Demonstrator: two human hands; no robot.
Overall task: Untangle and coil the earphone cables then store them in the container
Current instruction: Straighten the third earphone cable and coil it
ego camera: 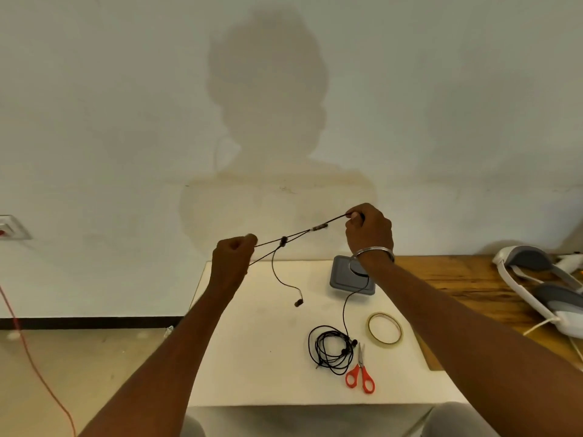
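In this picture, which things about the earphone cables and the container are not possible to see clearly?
- Head view: the grey container is partly covered by the right hand's wrist; whether it is open is unclear.
- The cable end inside the left hand is hidden by its closed fingers.
- The black cable pile near the scissors is too fine to tell knots from loops.

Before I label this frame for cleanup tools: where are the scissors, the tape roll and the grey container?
scissors (360, 373): head view, on the pivot just above the orange handles.
tape roll (398, 328): head view, on its right rim.
grey container (342, 275): head view, on its lid's left part.
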